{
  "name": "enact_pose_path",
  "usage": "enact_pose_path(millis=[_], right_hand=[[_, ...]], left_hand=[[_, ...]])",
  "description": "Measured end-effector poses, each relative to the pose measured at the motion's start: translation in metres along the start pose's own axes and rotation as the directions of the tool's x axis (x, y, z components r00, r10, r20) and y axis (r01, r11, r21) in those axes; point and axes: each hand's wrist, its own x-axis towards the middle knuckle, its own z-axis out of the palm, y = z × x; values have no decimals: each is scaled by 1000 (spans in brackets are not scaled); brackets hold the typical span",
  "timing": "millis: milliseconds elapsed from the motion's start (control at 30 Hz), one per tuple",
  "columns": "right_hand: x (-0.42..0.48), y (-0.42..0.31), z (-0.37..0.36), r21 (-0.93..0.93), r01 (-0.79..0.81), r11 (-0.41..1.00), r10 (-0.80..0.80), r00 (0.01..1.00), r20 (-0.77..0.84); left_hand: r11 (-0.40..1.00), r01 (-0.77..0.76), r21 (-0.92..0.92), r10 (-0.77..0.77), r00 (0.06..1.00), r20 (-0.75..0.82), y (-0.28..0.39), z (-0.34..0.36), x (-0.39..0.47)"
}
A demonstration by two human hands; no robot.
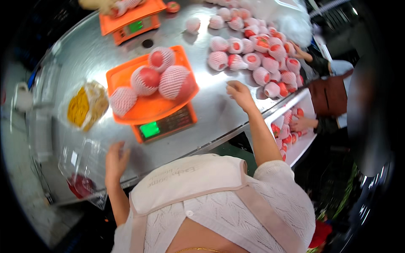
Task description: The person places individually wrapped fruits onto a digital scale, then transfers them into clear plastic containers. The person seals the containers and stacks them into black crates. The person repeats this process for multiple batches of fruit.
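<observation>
My left hand (116, 160) hovers by the near edge of the steel table, fingers apart, holding nothing. To its upper right stands an orange weighing scale (193, 114) with a lit green display. Several tomatoes (146, 80) in pink-white foam net sleeves sit on its orange tray (152, 109). My right hand (241, 95) is over the table, right of the scale, its fingers loosely bent and nothing visible in them. Beyond it is a pile of net-sleeved tomatoes (253, 58); the hand appears apart from them.
A bag of yellow rubber bands (79, 106) and clear plastic bags (87, 158) lie left. At the far side another person's gloved hand (106, 7) is at a second scale (133, 19). On the right, a co-worker's hand (302, 123) reaches into a white box (297, 153) of tomatoes.
</observation>
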Motion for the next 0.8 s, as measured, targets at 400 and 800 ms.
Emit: enact_pose_path(millis=[400,800], right_hand=[[64,13,-57,-398,282,873,-411,866,-286],[172,-73,54,-458,679,573,-717,686,121]], left_hand=[[973,216,78,-219,975,32,-11,8,2],[836,497,-231,-470,867,164,0,65,30]])
